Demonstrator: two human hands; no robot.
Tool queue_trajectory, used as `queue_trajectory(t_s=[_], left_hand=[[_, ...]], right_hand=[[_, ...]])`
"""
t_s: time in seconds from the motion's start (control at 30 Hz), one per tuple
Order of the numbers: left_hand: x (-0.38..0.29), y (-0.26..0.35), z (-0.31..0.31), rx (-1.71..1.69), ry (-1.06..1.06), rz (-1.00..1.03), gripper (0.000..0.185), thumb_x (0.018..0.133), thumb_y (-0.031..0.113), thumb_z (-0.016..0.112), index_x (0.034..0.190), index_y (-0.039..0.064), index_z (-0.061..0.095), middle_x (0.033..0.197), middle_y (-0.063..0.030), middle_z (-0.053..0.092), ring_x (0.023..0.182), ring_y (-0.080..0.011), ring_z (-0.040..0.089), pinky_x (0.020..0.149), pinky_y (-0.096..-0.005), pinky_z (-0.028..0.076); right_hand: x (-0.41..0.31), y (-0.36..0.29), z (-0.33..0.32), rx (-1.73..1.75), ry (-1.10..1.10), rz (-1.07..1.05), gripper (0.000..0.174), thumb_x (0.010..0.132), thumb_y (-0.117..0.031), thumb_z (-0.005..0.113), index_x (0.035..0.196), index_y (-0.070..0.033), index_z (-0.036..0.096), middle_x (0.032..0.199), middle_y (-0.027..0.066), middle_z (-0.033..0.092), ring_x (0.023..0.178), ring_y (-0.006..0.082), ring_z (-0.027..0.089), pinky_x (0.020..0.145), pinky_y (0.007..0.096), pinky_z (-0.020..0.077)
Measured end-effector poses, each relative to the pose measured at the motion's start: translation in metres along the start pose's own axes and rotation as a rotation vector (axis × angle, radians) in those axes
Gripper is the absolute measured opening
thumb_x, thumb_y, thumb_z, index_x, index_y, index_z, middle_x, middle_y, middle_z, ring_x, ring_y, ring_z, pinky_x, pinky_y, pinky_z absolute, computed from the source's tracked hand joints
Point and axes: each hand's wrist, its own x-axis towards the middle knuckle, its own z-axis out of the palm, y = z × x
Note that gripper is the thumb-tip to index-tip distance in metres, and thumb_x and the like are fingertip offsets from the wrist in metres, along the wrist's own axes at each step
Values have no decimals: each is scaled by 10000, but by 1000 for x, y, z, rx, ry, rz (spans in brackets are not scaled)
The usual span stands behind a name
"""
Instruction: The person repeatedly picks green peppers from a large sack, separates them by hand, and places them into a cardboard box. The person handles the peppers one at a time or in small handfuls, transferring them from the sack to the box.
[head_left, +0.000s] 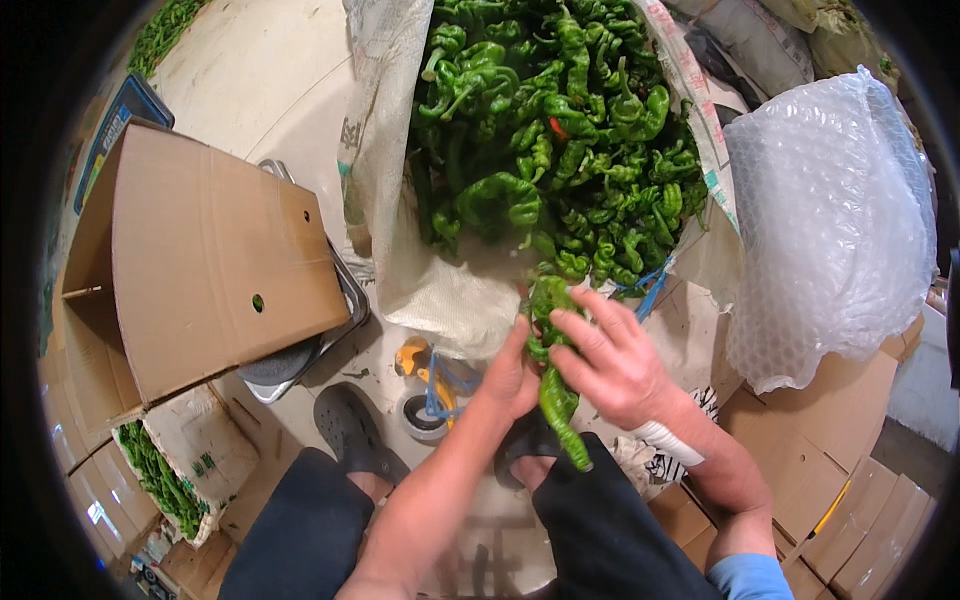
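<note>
Long, wrinkled green peppers (556, 405) are bunched between my two hands, just below the mouth of a white woven sack (442, 307). My left hand (517, 382) grips the bunch from the left, its fingers partly hidden behind the peppers. Over the top and right side of the bunch lies my right hand (611, 360), its fingertips pressed on them. One pepper hangs down towards my right knee. A heap of twisted green peppers (570, 150), with a bit of red among them, fills the sack. Blue twine (654, 289) shows at its lower right edge.
At left, an open cardboard box (217, 255) rests on a metal-edged platform (352, 281). A tape dispenser (412, 356) and tape roll (424, 416) lie on the floor. Bubble wrap (825, 225) sits above cardboard (802, 435) at right. Peppers fill a white container (199, 442) at lower left.
</note>
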Motion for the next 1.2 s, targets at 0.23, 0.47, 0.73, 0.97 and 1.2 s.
queue_trajectory(t_s=[0.23,0.47,0.73,0.97,1.2], left_hand=[[-3,1,-14,60,-44,-28,825,906,707,496,1328,-2,517,1297,-180,585,1268,-348,535,1116,-475,411],[-20,6,-16,-21,-135,113,751,889,642,595,1310,24,526,1285,-170,592,1258,-348,544,1116,-494,405],[-77,29,-13,-9,-56,234,687,926,611,559,1257,9,561,1277,-162,593,1270,-300,523,1107,-443,399],[-104,37,-12,7,34,313,728,917,664,528,1237,11,571,1273,-159,589,1272,-307,513,1134,-451,361],[-118,32,-16,-38,60,346,818,915,717,443,1263,-13,563,1271,-201,601,1281,-328,520,1117,-459,386]], right_hand=[[-13,-21,17,97,-143,-82,242,694,-153,647,873,6,686,1283,178,589,1233,323,549,992,502,447],[4,-45,8,159,-183,-80,233,735,-158,641,913,-15,684,1321,180,572,1243,319,547,1000,487,434],[93,40,39,-94,75,160,441,767,-21,670,1197,-14,575,1154,150,639,1111,340,591,921,436,459],[116,92,88,-304,-135,137,206,765,-52,623,961,-62,685,943,101,634,981,307,580,866,398,450],[35,11,46,31,296,161,478,586,102,699,1053,9,657,1043,141,643,1013,351,601,883,436,489]])
